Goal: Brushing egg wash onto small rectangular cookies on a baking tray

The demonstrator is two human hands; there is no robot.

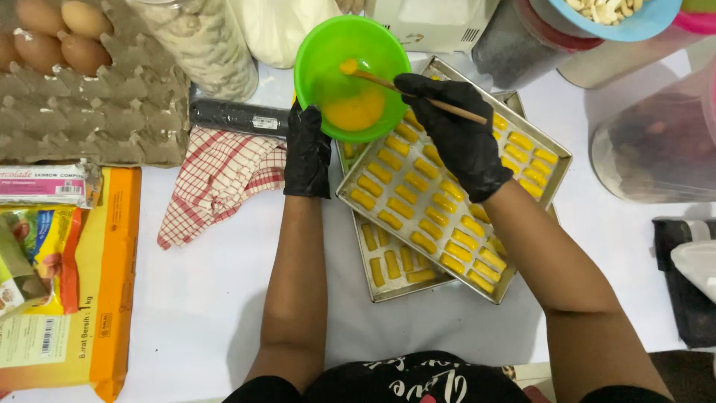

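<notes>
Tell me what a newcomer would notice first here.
The bright green bowl of yellow liquid at top centre, steadied by the black-gloved left hand. The gloved right hand dips a wooden brush into it, above stacked metal trays of yellow pastry sticks.

Both gloved hands (308, 153) (453, 130) forward, fingers curled

The lower metal baking tray (388, 287) is largely covered by the upper metal tray of yellow dough fingers (440, 195). The grey cardboard egg carton (97, 112) is cut off at the worktop's far left corner. The brush tip is hidden inside the green plastic bowl (313, 63).
</notes>
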